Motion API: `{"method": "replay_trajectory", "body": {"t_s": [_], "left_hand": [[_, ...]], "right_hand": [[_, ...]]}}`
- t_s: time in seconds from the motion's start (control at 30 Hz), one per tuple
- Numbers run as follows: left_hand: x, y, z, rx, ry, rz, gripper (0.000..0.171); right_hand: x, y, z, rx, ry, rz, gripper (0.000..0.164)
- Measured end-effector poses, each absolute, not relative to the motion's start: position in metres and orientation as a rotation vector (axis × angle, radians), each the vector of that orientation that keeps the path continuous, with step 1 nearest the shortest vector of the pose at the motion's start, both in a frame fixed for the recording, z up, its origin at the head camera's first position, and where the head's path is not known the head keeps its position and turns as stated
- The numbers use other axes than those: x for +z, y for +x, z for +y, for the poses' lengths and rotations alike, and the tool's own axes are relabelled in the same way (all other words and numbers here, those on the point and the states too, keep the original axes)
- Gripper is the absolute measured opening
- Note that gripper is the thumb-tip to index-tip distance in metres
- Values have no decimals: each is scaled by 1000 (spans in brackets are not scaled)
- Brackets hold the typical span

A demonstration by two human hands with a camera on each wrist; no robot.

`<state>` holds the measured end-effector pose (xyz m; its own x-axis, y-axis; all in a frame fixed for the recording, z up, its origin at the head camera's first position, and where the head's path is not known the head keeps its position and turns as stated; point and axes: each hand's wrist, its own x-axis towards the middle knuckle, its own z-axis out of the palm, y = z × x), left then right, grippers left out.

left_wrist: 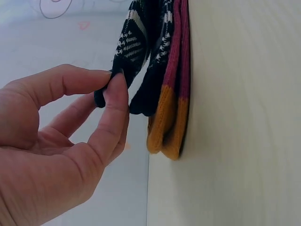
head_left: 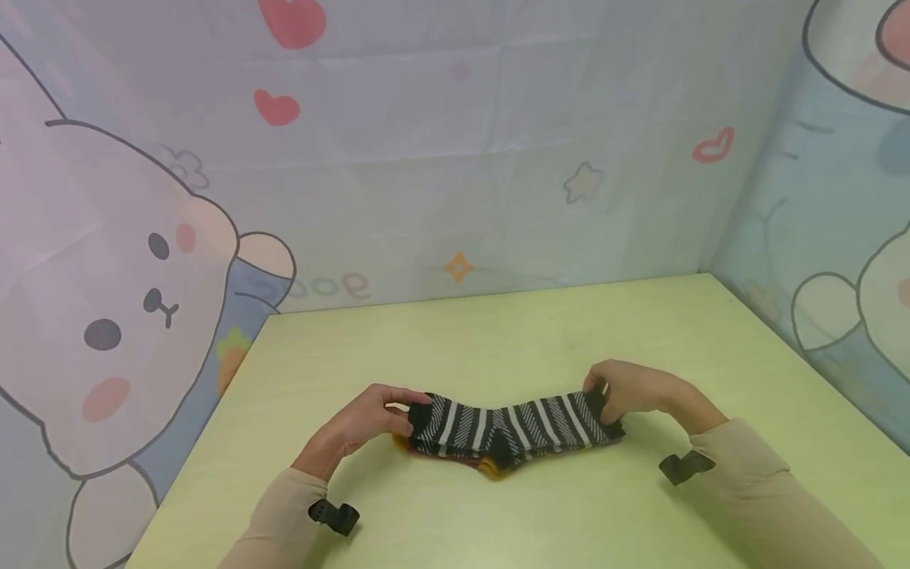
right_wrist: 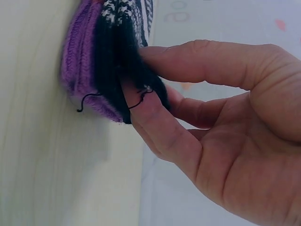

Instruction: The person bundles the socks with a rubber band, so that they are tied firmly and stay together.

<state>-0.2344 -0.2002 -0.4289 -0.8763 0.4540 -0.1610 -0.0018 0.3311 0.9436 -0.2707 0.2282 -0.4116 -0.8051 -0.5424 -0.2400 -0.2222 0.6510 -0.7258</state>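
A black sock with white and grey stripes (head_left: pixel 547 423) lies across the middle of the table, on top of other socks. My left hand (head_left: pixel 362 419) pinches its black toe between thumb and fingers. In the left wrist view that toe is lifted a little off a second black toe (left_wrist: pixel 143 94). Beneath are maroon socks with mustard toes (left_wrist: pixel 164 122). My right hand (head_left: pixel 636 389) pinches the black cuff at the other end, with a fingertip tucked into the fold. A loose black thread (right_wrist: pixel 89 95) hangs there, beside purple cuffs (right_wrist: pixel 77 61) underneath.
The pale yellow-green table (head_left: pixel 455 340) reaches back to a printed cloth backdrop (head_left: pixel 426 158), which also closes off both sides. A small black device (head_left: pixel 334 518) is strapped at the left wrist, and another black device (head_left: pixel 686 468) at the right.
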Motion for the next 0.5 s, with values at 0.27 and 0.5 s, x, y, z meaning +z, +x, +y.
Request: {"method": "replay_trajectory", "body": {"t_s": [0.27, 0.5], "left_hand": [[-429, -233, -198, 1510, 370, 2236, 44], [-428, -232, -197, 1468, 384, 2284, 35]], "right_hand": [[-414, -273, 227, -978, -576, 2422, 48], [-416, -272, 227, -952, -560, 2443, 48]]}}
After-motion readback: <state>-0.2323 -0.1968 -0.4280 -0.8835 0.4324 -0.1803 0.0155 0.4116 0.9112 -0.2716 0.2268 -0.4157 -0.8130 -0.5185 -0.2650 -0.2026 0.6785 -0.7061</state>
